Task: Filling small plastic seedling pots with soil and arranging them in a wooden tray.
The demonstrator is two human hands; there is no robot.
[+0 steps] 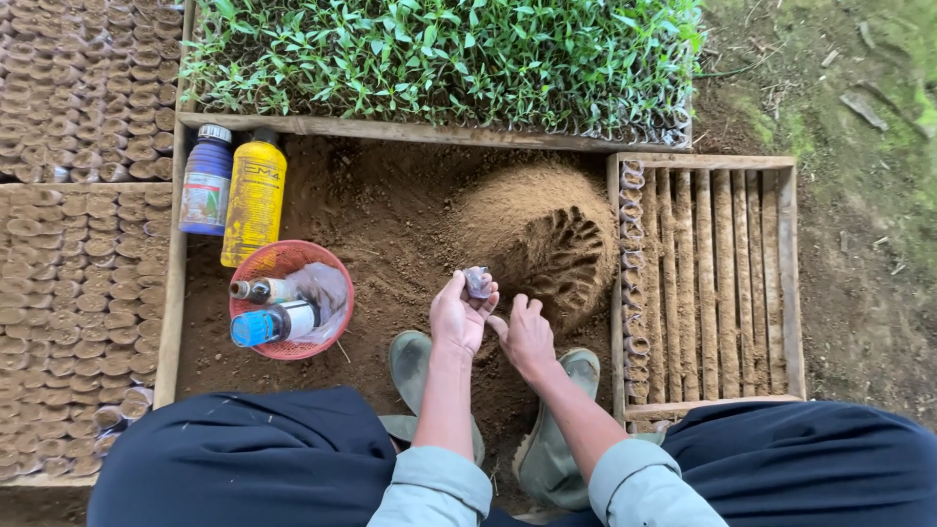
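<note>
One small soil-filled bag (478,282) in left hand (457,318), right hand (527,335) beside, two tall bottles (254,195)

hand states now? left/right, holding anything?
Left hand: shut on a small grey soil-filled plastic seedling pot.
Right hand: open, empty, fingers bent beside the left hand.

Pale blue-grey sleeves, dark navy trousers, green rubber boots (411,366)
</note>
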